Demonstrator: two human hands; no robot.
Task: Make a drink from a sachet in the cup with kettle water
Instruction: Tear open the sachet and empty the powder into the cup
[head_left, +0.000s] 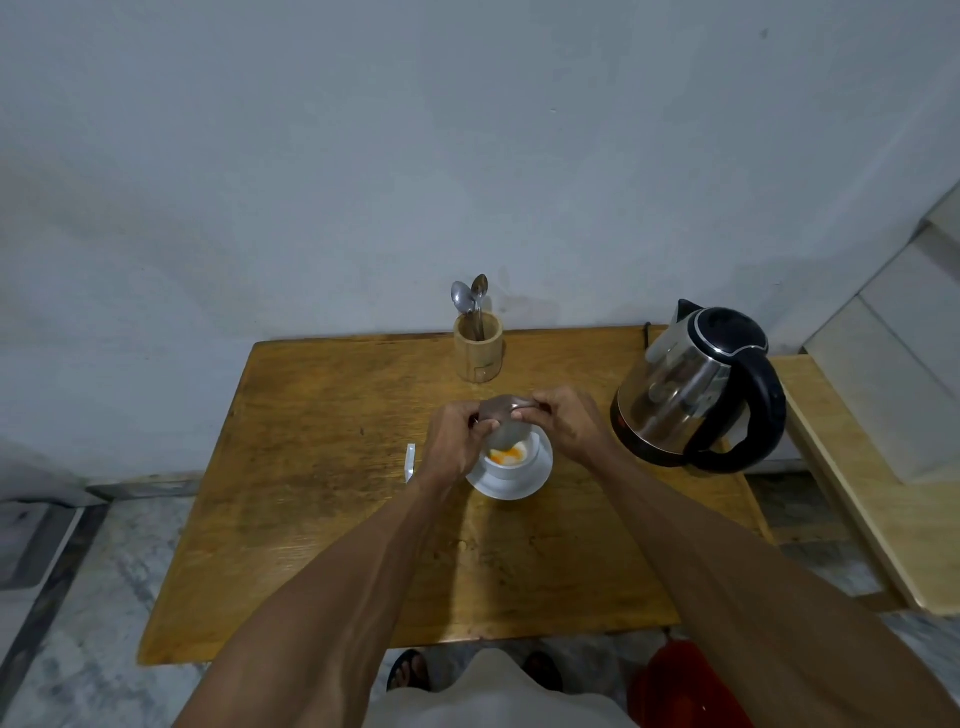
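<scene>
A white cup (511, 465) stands on a white saucer (524, 486) in the middle of the wooden table (322, 467). Orange powder (505, 456) lies inside the cup. Both hands hold a silvery sachet (504, 413) upended right over the cup: my left hand (457, 434) grips its left edge, my right hand (563, 421) its right edge. The steel kettle (696, 384) with a black handle stands at the table's right edge, apart from both hands.
A wooden holder (479, 351) with two spoons (470, 299) stands at the back of the table by the grey wall. A small white torn strip (410, 462) lies left of the saucer. A pale wooden bench (872, 483) adjoins the right side; a red object (685, 686) sits on the floor.
</scene>
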